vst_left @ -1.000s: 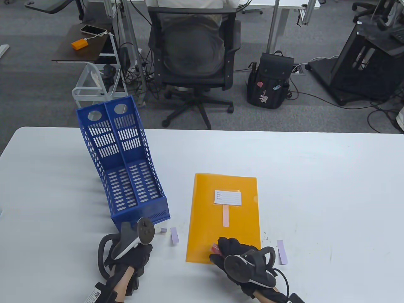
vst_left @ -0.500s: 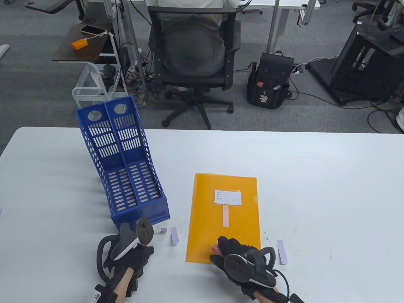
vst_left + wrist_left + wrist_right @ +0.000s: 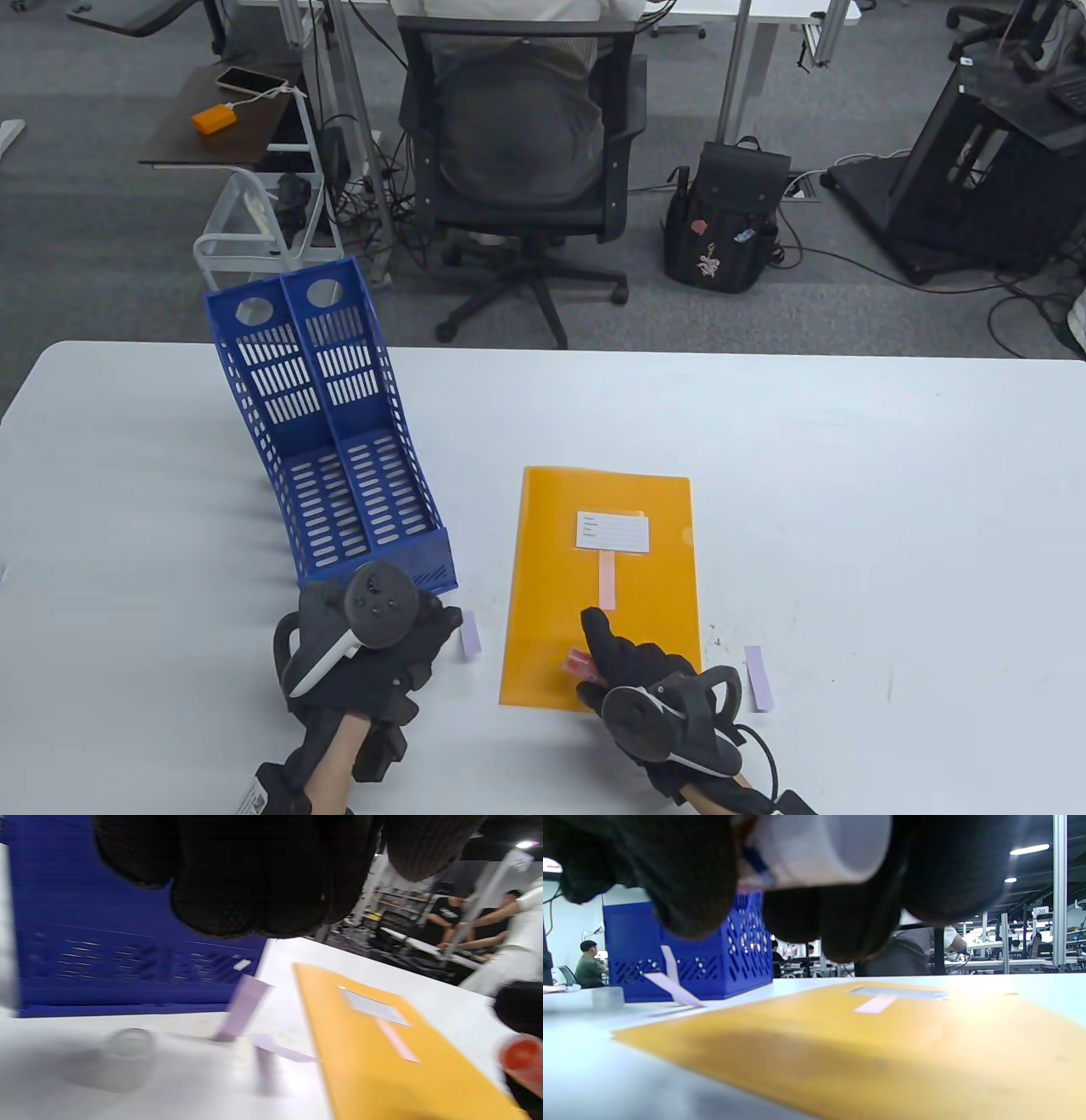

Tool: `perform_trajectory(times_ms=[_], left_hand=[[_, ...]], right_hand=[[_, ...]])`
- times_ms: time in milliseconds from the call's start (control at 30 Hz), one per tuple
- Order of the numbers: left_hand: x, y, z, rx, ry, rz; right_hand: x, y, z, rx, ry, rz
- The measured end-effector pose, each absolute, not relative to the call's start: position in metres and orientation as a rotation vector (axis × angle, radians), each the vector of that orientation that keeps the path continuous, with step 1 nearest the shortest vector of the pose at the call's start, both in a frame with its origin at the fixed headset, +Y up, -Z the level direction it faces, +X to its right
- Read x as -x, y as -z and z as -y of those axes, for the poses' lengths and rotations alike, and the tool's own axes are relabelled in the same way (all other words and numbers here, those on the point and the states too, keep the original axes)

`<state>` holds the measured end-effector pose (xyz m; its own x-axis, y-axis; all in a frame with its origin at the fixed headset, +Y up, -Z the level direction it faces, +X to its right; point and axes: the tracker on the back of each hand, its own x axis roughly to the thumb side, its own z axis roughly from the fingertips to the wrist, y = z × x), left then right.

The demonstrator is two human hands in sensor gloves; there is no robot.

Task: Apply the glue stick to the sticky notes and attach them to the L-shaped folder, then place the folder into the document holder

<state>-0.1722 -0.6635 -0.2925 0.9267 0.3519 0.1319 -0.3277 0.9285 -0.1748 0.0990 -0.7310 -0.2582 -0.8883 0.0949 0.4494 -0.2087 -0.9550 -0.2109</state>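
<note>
An orange L-shaped folder (image 3: 604,586) lies flat on the white table with a white label (image 3: 612,531) and a pink sticky note (image 3: 607,582) on it. My right hand (image 3: 598,658) rests on the folder's near edge and grips the glue stick (image 3: 579,661), red end to the left; its forefinger points ahead. The stick's white barrel (image 3: 818,849) shows between those fingers. My left hand (image 3: 433,632) hovers in front of the blue document holder (image 3: 327,441), fingertips beside a purple sticky note (image 3: 470,634), holding nothing. The clear cap (image 3: 127,1056) stands under that hand.
A second purple note (image 3: 758,677) lies to the right of the folder. Another purple strip (image 3: 282,1052) sits curled by the folder's left edge. The holder leans back at the table's left. An office chair (image 3: 522,161) and a backpack (image 3: 730,221) stand beyond the far edge.
My left hand has moved forward and right, covering the cap and a small purple block, its fingers now next to the purple note. The right forefinger has stretched out over the folder.
</note>
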Motion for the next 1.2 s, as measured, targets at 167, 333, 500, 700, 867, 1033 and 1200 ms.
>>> perform_trajectory(times_ms=[167, 333, 500, 700, 867, 1033, 1200], left_hand=[[0.132, 0.294, 0.684, 0.163, -0.483, 0.324], [0.098, 0.294, 0.708, 0.266, -0.52, 0.429], [0.086, 0.294, 0.727, 0.299, -0.564, 0.497], [0.102, 0.296, 0.73, 0.245, -0.729, 0.479], [0.125, 0.298, 0.733, 0.238, -0.907, 0.443], [0.135, 0.299, 0.732, 0.236, -0.978, 0.472], [0.137, 0.298, 0.728, 0.212, -0.987, 0.526]], right_hand=[[-0.104, 0.259, 0.728, -0.668, -2.818, 0.408], [-0.102, 0.257, 0.729, -0.724, -2.738, 0.375], [-0.098, 0.253, 0.728, -0.781, -2.717, 0.412], [-0.104, 0.252, 0.723, -0.623, -2.756, 0.465], [-0.118, 0.261, 0.716, -0.659, -2.533, 0.375], [-0.123, 0.266, 0.712, -0.696, -2.346, 0.231], [-0.131, 0.277, 0.715, -0.681, -2.192, 0.047]])
